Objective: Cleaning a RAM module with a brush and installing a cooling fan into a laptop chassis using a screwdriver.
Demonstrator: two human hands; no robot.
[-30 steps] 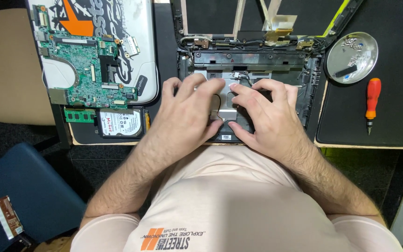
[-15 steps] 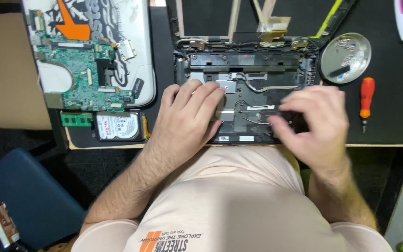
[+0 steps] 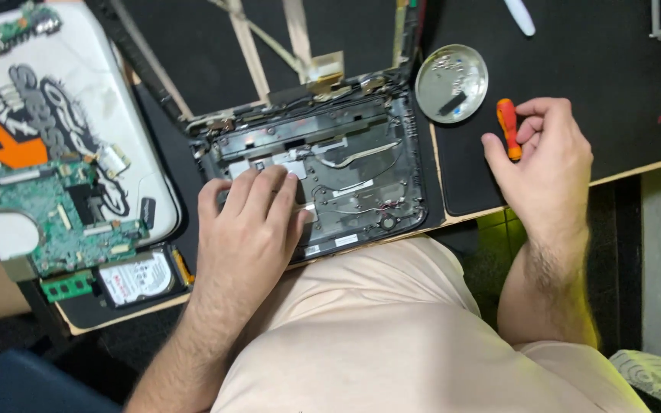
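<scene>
Head view: left hand point(image 3: 245, 229) lies flat, fingers spread, on the open laptop base point(image 3: 361, 180). Right of the base, right hand point(image 3: 545, 164) curls its fingers around the orange screwdriver point(image 3: 508, 128). Careless pressing could snag the base's loose cables.

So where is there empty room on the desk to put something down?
The black mat is bare beyond the right hand and the orange screwdriver, past the round metal dish. It is crowded around the opened laptop base under the left hand, and by the green circuit board and hard drive.
</scene>
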